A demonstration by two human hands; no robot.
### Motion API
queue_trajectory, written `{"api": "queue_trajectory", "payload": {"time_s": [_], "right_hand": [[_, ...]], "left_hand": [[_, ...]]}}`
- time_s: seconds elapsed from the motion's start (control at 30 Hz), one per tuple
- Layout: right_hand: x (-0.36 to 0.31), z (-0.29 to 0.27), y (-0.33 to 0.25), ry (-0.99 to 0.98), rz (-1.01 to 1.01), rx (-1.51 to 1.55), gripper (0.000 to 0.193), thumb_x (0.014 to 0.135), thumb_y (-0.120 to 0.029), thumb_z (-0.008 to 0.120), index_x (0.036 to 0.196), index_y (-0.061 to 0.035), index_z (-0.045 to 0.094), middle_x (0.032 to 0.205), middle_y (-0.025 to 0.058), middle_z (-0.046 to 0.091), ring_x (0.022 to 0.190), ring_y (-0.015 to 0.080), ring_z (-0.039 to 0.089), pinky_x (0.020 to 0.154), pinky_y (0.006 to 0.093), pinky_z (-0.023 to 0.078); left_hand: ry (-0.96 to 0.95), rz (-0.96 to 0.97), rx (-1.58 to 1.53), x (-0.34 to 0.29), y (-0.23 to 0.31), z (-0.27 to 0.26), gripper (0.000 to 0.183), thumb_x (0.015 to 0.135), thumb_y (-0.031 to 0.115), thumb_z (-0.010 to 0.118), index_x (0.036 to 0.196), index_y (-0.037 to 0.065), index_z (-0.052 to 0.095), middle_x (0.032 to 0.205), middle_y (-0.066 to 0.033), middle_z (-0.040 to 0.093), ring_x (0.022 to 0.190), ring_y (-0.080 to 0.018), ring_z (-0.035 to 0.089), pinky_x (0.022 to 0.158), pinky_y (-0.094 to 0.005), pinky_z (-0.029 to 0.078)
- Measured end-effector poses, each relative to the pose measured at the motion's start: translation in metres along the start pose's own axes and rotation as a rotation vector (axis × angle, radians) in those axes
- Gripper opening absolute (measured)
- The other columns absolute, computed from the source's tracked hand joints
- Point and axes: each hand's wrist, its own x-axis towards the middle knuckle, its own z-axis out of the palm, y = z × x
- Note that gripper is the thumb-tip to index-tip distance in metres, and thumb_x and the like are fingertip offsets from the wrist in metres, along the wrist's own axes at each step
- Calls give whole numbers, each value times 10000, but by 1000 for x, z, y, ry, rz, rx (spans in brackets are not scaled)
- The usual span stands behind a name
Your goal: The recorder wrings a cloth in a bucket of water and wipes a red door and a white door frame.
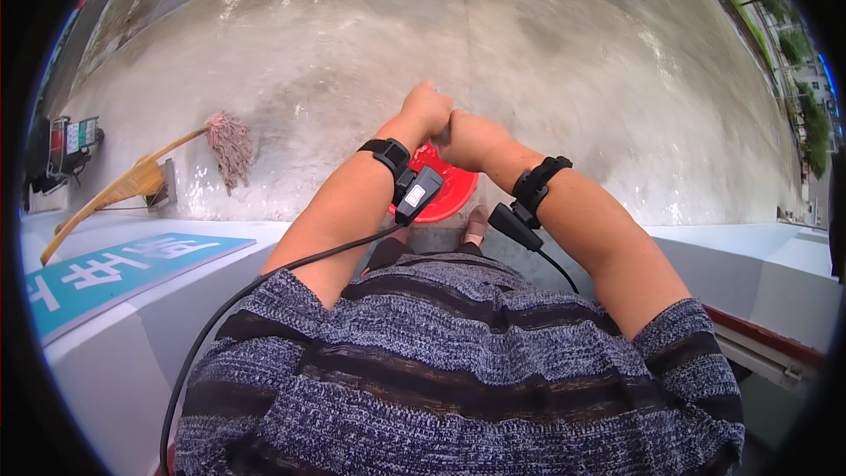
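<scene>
Both my hands are together in front of me, just above a red plastic basin point(458, 192) on the ground. My left hand point(428, 107) is closed, its fingers mostly turned away from view. My right hand point(469, 136) is curled against it, slightly nearer to me. A small greyish patch shows between the two, too little to say what they grip. My forearms hide part of the basin; wet glints show inside it at the left.
A string mop point(231, 148) leans at the left, beside a yellow broom-like tool point(141, 181). A blue-green sign point(145, 269) lies on the left ledge point(216, 286). A parked scooter point(66, 154) stands at far left. Black cables run from my wrist straps; wet concrete point(573, 62) stretches ahead.
</scene>
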Motion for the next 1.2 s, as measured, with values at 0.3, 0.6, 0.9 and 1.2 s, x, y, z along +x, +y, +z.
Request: {"api": "queue_trajectory", "payload": {"time_s": [0.3, 0.6, 0.9, 1.2], "right_hand": [[-17, -9, 43, 191, 148, -216, 233, 697, -100, 642, 925, -63, 614, 954, 146, 646, 890, 262, 636, 736, 362, 513], [-109, -22, 109, 110, 272, 1328, 349, 758, -138, 483, 1102, -86, 452, 824, 84, 569, 635, 158, 569, 475, 287, 455], [-328, 91, 257, 672, 825, 66, 369, 752, -149, 595, 1089, -52, 480, 1058, 145, 555, 844, 240, 595, 637, 344, 495], [-491, 134, 253, 1175, 473, 449, 436, 748, -205, 605, 1116, -39, 440, 1112, 197, 436, 1042, 376, 453, 920, 384, 385]], "left_hand": [[-321, -94, -343, 9, 10, 33, 219, 843, 280, 559, 922, 111, 444, 878, -96, 567, 659, -193, 547, 507, -295, 448], [-799, 102, -1030, -23, 21, 40, 464, 578, -225, 389, 960, 21, 483, 1039, -154, 563, 983, -294, 564, 784, -342, 506], [-769, -119, -230, -105, 17, 154, 419, 796, 163, 633, 1168, 115, 447, 1015, -64, 541, 915, -184, 548, 732, -348, 477], [-1383, -171, -167, -285, 113, 382, 652, 863, 490, 508, 1332, 70, 342, 1303, -157, 421, 1188, -306, 420, 932, -447, 407]]}}
